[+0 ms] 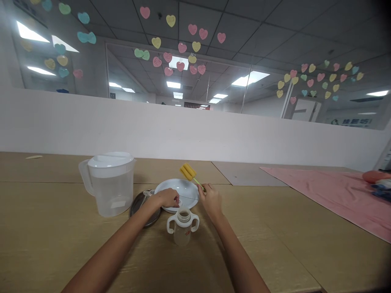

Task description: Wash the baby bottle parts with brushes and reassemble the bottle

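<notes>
Wooden table [61, 219], head view: right hand [211, 201] has its fingers closed narrowly on the green handle [198, 182] of a yellow sponge bottle brush [187, 171], above a white plate [186, 189]. Left hand [165, 198] is curled at the plate's near rim, grip unclear. A two-handled baby bottle [183, 228] stands just below; a plastic water pitcher [111, 191] stands at left.

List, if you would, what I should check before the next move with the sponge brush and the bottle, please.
Right hand gripping the yellow sponge brush by its green handle: ok.
Left hand, curled over the round white plate, holding anything: cannot tell.
Clear bottle with white two-handled collar upright, mouth uncovered: ok.
Inside of that bottle clean: cannot tell.
Clear plastic pitcher with white lid upright, holding water: ok.
</notes>
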`<state>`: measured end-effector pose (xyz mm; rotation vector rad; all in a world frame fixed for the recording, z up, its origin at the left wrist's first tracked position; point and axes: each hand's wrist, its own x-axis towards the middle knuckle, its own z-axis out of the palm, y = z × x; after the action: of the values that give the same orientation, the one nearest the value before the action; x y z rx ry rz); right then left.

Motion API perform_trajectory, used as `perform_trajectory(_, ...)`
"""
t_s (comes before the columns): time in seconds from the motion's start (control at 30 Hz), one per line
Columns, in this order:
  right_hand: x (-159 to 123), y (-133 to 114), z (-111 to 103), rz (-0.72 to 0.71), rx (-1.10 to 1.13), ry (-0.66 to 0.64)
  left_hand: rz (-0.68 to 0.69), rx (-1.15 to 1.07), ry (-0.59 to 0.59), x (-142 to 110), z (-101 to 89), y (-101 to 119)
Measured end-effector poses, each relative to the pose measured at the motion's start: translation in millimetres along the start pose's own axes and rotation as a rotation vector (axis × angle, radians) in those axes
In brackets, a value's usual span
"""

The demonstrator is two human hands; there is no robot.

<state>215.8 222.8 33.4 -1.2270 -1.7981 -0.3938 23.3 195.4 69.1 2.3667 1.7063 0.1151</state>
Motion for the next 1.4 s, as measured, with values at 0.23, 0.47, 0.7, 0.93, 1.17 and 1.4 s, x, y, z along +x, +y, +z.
perform_trajectory(0.23, -1, -1, -1, 0.008, 0.001, -0.026, -0.046, -0.006, 0.006, 0, 0.1, -1)
perform_trajectory(0.47, -1, -3, 0, 0.012, 0.016, -0.044, -0.036, -0.001, -0.041, -2, -1.0, 1)
perform_trajectory(0.7, -1, -5, -1, -0.015, 0.015, -0.029, -0.012, -0.006, -0.043, -2, -3.2, -2)
perform_trajectory(0.93, 1, -5, -1, -0.027, 0.016, 0.0, 0.039, -0.021, -0.007, -2, -7.1, -13)
perform_trajectory(1.17, 0, -4, -1, -0.02, 0.033, -0.015, 0.02, -0.066, 0.018, -1, -8.6, -21)
perform_trajectory(1.4, 2, -4, 0, -0.012, 0.028, -0.024, 0.026, -0.107, 0.058, -4, -20.3, -29)
